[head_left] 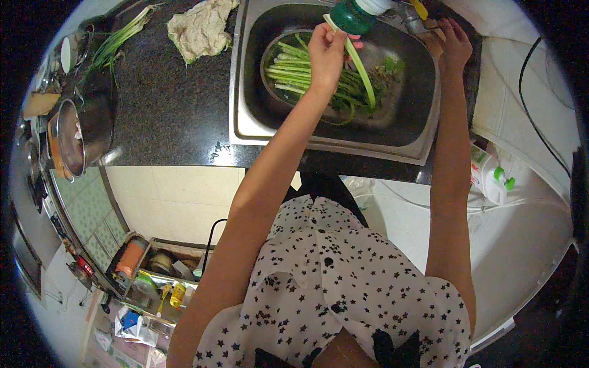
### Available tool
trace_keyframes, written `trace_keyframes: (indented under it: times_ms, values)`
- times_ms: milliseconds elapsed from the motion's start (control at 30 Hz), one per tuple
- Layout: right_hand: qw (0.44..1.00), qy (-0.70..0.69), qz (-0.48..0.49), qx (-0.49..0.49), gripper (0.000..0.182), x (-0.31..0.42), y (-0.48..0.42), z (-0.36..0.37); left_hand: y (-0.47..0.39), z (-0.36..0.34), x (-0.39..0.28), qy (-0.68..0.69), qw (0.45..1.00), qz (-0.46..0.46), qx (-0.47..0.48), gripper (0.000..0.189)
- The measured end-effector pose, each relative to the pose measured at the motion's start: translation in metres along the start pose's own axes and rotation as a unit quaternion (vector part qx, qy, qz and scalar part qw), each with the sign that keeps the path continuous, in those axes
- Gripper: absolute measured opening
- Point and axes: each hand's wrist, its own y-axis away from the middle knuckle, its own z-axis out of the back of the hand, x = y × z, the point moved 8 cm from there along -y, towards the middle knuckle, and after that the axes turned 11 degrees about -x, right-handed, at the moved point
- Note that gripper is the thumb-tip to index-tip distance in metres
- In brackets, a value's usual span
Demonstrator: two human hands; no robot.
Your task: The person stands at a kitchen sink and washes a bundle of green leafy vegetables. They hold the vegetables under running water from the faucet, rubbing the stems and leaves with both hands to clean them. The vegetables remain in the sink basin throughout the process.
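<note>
My left hand [326,55] grips a green stalk [361,69] over the steel sink [412,152], its tip hanging down to the right. Below and to the left, a bunch of green stalks [290,69] lies in a round bowl [263,69] inside the basin. A green and white faucet attachment [354,16] hangs just above my left hand. My right hand [455,41] is behind the sink's right rim, near the metal faucet [412,18], fingers spread; whether it touches anything is unclear. Leafy scraps [391,66] lie on the sink floor.
On the dark stone counter [175,115] are a crumpled cloth [200,30], green onions [124,41] and a metal pot [96,133]. A white bottle with a green cap [490,177] stands low at the right. A black cable [524,92] hangs along the right wall.
</note>
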Motion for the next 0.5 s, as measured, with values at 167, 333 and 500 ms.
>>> trace_keyframes:
  times_ms: [167,333,500]
  values:
    - [0.953,0.212,0.217,0.021,0.027,0.006,-0.009,0.004,0.003,-0.002,-0.004,-0.005,1.0,0.006,0.001,0.004]
    - [0.999,-0.047,0.002,-0.023,0.028,0.003,0.009,0.0,0.002,0.0,-0.002,0.003,1.0,0.005,0.004,0.004]
    - [0.999,-0.049,0.0,-0.016,0.031,-0.001,0.002,0.002,0.004,0.001,-0.001,-0.001,1.0,0.004,0.006,0.01]
